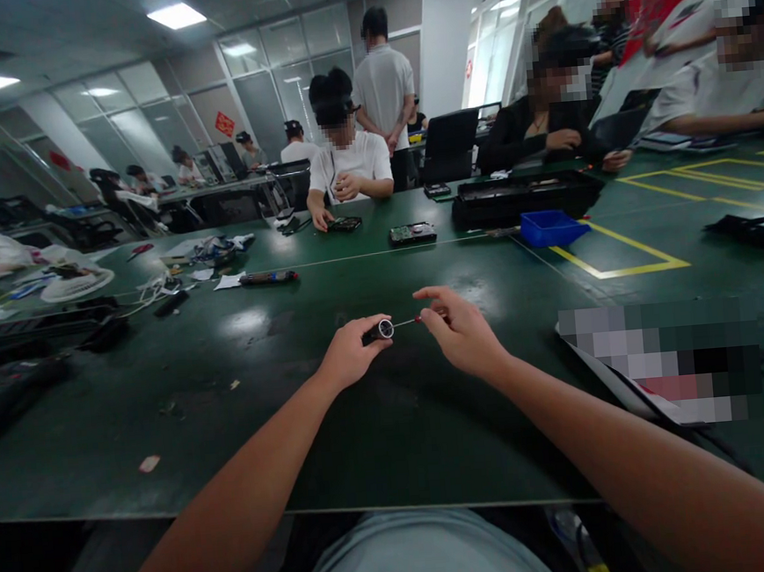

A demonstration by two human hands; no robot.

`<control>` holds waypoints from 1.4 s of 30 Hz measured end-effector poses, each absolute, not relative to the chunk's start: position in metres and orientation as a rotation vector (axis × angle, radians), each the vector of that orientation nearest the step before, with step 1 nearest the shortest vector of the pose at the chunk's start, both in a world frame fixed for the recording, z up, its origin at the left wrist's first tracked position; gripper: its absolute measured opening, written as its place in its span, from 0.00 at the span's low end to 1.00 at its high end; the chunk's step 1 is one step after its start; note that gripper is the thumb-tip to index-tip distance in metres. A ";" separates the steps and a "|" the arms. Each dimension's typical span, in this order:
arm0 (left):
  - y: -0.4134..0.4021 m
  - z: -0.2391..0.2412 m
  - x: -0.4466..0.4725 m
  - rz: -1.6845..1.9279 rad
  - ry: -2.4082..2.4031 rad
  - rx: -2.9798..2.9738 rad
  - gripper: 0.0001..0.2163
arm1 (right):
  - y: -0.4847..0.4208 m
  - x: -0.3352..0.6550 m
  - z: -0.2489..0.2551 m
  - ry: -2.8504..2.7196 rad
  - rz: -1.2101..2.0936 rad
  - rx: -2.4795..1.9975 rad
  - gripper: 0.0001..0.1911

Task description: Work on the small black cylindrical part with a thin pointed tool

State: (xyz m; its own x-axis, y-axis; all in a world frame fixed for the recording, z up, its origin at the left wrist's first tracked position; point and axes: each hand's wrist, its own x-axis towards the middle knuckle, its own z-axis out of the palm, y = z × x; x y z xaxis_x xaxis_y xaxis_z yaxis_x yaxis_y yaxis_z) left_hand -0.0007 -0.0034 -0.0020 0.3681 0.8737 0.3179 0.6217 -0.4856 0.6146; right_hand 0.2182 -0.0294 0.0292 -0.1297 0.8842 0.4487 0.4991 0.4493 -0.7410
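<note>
My left hand (347, 352) is closed around a short black cylinder with a silver-rimmed round end (386, 328), which faces me. Between the thumb and fingers of my right hand (460, 333) is a screwdriver (419, 319) with a red handle, mostly hidden by the hand. Its thin metal shaft points left, and the tip reaches the cylinder's rim; whether it touches, I cannot tell. Both hands are just above the green tabletop (394, 435).
A dark pen-shaped tool (268, 278) lies beyond my left hand. Farther back are a circuit-board device (412, 233), a blue bin (553, 228) and a long black housing (527, 197). Cables and parts clutter the left. A pale folder-like item (601, 374) lies right. A co-worker (349, 161) sits opposite.
</note>
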 end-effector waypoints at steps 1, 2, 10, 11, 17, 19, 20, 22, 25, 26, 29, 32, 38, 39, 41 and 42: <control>-0.003 -0.002 -0.001 0.883 1.301 2.243 0.19 | -0.030 0.218 0.029 -1.795 0.538 -1.177 0.13; -0.003 -0.002 -0.001 0.887 1.299 2.244 0.19 | -0.030 0.218 0.029 -1.805 0.554 -1.170 0.12; -0.002 -0.001 -0.002 0.917 1.310 2.194 0.19 | -0.030 0.215 0.027 -1.667 0.617 -1.166 0.10; -0.002 0.000 -0.002 0.921 1.314 2.185 0.19 | -0.030 0.215 0.027 -1.645 0.643 -1.154 0.09; -0.003 -0.001 0.000 0.903 1.283 2.221 0.19 | -0.023 0.215 0.025 -1.448 0.860 -1.015 0.14; -0.002 -0.002 0.001 0.943 1.256 2.233 0.19 | -0.017 0.214 0.019 -1.335 0.961 -0.971 0.17; -0.002 -0.002 0.002 0.965 1.246 2.237 0.19 | -0.015 0.214 0.016 -1.238 1.024 -0.956 0.19; -0.002 -0.001 0.002 0.979 1.231 2.255 0.19 | -0.010 0.213 0.012 -1.126 1.105 -0.950 0.21; -0.002 0.002 0.002 0.913 1.181 2.336 0.18 | -0.007 0.214 0.010 -1.060 1.149 -0.974 0.21; -0.002 0.003 0.002 0.876 1.158 2.375 0.18 | -0.006 0.215 0.010 -1.038 1.179 -0.986 0.21; -0.001 0.004 0.004 0.776 1.145 2.446 0.17 | -0.006 0.217 0.011 -0.970 1.254 -1.032 0.20; 0.001 0.003 0.005 0.723 1.213 2.422 0.18 | -0.007 0.216 0.011 -1.018 1.122 -1.086 0.19; 0.003 0.000 0.003 0.724 1.246 2.405 0.18 | -0.014 0.214 0.015 -1.256 0.868 -1.110 0.17; 0.003 0.000 0.002 0.725 1.241 2.409 0.18 | -0.015 0.214 0.016 -1.295 0.830 -1.119 0.17; 0.002 0.000 0.002 0.721 1.237 2.420 0.19 | -0.019 0.214 0.018 -1.376 0.738 -1.155 0.16; 0.002 0.000 0.002 0.717 1.239 2.426 0.19 | -0.020 0.214 0.019 -1.413 0.692 -1.175 0.16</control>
State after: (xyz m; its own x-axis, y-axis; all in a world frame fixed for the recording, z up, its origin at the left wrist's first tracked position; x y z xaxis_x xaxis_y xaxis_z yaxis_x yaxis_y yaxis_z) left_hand 0.0016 0.0017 0.0001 0.4968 0.8192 0.2864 0.6567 -0.5707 0.4930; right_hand 0.2142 -0.0201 0.0187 0.1121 0.9208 0.3735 0.2700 0.3335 -0.9033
